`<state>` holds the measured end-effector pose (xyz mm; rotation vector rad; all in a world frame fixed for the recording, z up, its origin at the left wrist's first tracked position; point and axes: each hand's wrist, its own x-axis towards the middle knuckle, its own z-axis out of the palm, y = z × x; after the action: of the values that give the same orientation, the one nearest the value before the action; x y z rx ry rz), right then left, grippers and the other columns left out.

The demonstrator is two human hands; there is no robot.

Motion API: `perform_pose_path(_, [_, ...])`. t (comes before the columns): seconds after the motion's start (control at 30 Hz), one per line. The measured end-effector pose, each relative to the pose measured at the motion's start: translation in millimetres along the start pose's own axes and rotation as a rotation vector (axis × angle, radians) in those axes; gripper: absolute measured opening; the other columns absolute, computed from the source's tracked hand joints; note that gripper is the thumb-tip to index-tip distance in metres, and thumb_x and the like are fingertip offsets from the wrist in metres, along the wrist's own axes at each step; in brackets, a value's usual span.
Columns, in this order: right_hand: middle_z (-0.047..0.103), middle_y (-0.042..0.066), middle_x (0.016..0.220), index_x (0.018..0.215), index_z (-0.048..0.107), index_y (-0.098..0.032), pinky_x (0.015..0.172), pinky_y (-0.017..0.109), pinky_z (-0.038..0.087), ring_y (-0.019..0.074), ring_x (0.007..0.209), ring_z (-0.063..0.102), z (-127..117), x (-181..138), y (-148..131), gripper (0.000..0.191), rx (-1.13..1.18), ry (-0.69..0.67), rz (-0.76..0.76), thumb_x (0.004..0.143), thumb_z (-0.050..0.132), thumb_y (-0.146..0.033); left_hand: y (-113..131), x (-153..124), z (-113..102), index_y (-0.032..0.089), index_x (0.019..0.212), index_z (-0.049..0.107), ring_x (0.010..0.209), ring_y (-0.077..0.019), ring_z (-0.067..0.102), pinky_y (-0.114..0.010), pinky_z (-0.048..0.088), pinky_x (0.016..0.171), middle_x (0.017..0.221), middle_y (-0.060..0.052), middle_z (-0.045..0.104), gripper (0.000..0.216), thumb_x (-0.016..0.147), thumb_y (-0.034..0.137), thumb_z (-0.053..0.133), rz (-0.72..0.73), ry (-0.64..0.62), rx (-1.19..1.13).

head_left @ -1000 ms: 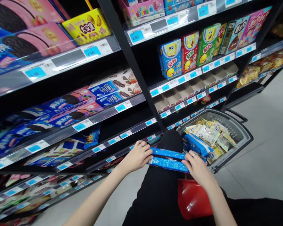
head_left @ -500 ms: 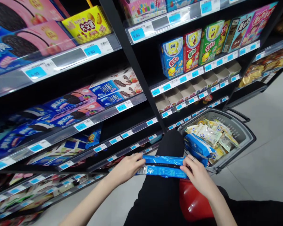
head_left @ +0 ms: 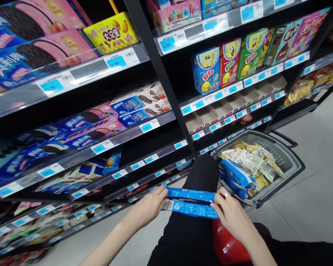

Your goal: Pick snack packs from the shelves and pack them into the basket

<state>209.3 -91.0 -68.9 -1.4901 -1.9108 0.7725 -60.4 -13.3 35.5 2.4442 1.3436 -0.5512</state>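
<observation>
Two long, shiny blue snack packets [head_left: 192, 211] lie side by side above my dark-clothed leg, with a narrow dark gap between them. My left hand [head_left: 153, 201] is closed around their left ends, where a silvery barcode patch shows. At the right ends, my right hand [head_left: 229, 207] grips both packets between thumb and fingers and wears a ring. Close by on the right stands a grey shopping basket [head_left: 295, 160]. Inside it are more blue packets [head_left: 235, 176] and a heap of small pale-yellow wrapped snacks [head_left: 248, 159].
Black shelving with price tags fills the left and back. It carries blue-and-pink cookie boxes [head_left: 44, 55], a yellow box [head_left: 112, 32], thin white-and-blue boxes [head_left: 141, 103] and cartoon snack boxes [head_left: 207, 72]. A red rounded object [head_left: 230, 244] sits beneath my right arm. Grey floor tiles [head_left: 319, 147] extend rightward.
The view has shifted slightly, so shelves and basket appear a little farther right and lower. My hands keep their hold on the blue packets, whose lower strip now tilts down more toward the right.
</observation>
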Motion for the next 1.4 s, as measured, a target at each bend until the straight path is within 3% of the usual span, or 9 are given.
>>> perform_pose_path(0.23, [0.053,0.006,0.089,0.086,0.050,-0.022,0.069,0.035,0.048,0.0203,0.078,0.057,6.7,-5.4,7.9,0.014,-0.066,0.083,-0.048,0.092,0.038,-0.027,-6.1,-2.1,8.0,0.017,0.086,0.053,0.091,-0.0225,0.048,-0.029,0.044,0.061,0.096,-0.009,0.051,0.021,0.093,0.024,0.035,0.229,0.204,0.249])
perform_pose_path(0.33, [0.054,0.006,0.091,0.089,0.051,-0.022,0.072,0.036,0.048,0.0213,0.082,0.056,6.7,-8.0,13.7,0.015,-0.090,0.082,-0.056,0.093,0.037,-0.027,-6.8,-1.4,11.0,0.017,0.081,0.052,0.094,-0.0234,0.046,-0.036,0.044,0.075,0.088,-0.007,0.053,0.020,0.093,0.025,0.039,0.337,0.252,0.275])
perform_pose_path(0.43, [0.051,0.003,0.082,0.078,0.046,-0.022,0.065,0.031,0.046,0.0169,0.072,0.056,3.5,-10.3,21.2,0.021,0.016,0.018,0.018,0.094,0.035,-0.029,0.7,-3.3,7.5,0.018,0.081,0.052,0.091,-0.0211,0.046,-0.037,0.041,0.082,0.086,-0.005,0.053,0.020,0.092,0.031,0.041,0.385,0.158,0.143])
perform_pose_path(0.57, [0.049,0.001,0.081,0.075,0.044,-0.023,0.066,0.029,0.045,0.0159,0.071,0.055,6.8,-12.6,30.1,0.023,0.083,0.045,0.072,0.094,0.036,-0.032,10.0,-9.0,-4.5,0.019,0.088,0.052,0.091,-0.0194,0.047,-0.031,0.041,0.075,0.092,-0.004,0.053,0.013,0.091,0.028,0.043,0.266,-0.016,-0.034])
perform_pose_path(0.73, [0.049,0.001,0.079,0.074,0.044,-0.023,0.067,0.028,0.044,0.0159,0.073,0.054,11.8,-11.5,30.9,0.021,0.150,0.055,0.064,0.093,0.038,-0.030,1.1,-10.4,-8.5,0.020,0.090,0.053,0.094,-0.0174,0.048,-0.029,0.041,0.081,0.100,-0.004,0.051,0.010,0.088,0.029,0.050,0.235,-0.116,-0.252])
perform_pose_path(0.87, [0.049,0.001,0.077,0.073,0.043,-0.023,0.064,0.028,0.044,0.0155,0.070,0.053,12.6,-14.3,25.2,0.022,0.184,0.085,0.071,0.093,0.038,-0.030,-2.5,-11.9,-1.2,0.019,0.085,0.051,0.088,-0.0162,0.050,-0.027,0.043,0.074,0.094,-0.003,0.051,0.013,0.089,0.031,0.048,0.161,-0.142,-0.295])
perform_pose_path(1.1, [0.049,0.002,0.075,0.073,0.046,-0.022,0.067,0.031,0.042,0.0175,0.070,0.051,20.6,-20.9,14.4,0.020,0.069,0.249,0.017,0.092,0.040,-0.027,17.5,-25.3,5.8,0.018,0.088,0.049,0.082,-0.0184,0.055,-0.030,0.045,0.067,0.099,-0.007,0.054,0.017,0.090,0.014,0.032,0.063,0.063,0.105])
perform_pose_path(1.27, [0.048,0.002,0.077,0.073,0.044,-0.022,0.065,0.029,0.042,0.0170,0.070,0.052,23.5,-17.1,16.6,0.021,0.106,0.216,0.044,0.093,0.039,-0.028,8.1,-25.0,29.2,0.018,0.090,0.048,0.064,-0.0153,0.053,-0.024,0.039,0.050,0.084,-0.005,0.055,0.030,0.081,-0.002,0.028,0.120,0.176,0.326])
perform_pose_path(1.4, [0.050,0.004,0.079,0.075,0.047,-0.022,0.067,0.031,0.043,0.0184,0.073,0.052,27.4,-17.4,16.5,0.019,0.015,0.286,0.004,0.092,0.041,-0.027,-9.6,-17.5,47.2,0.017,0.086,0.048,0.059,-0.0151,0.051,-0.025,0.037,0.050,0.076,-0.005,0.054,0.027,0.080,-0.002,0.029,0.287,0.285,0.409])
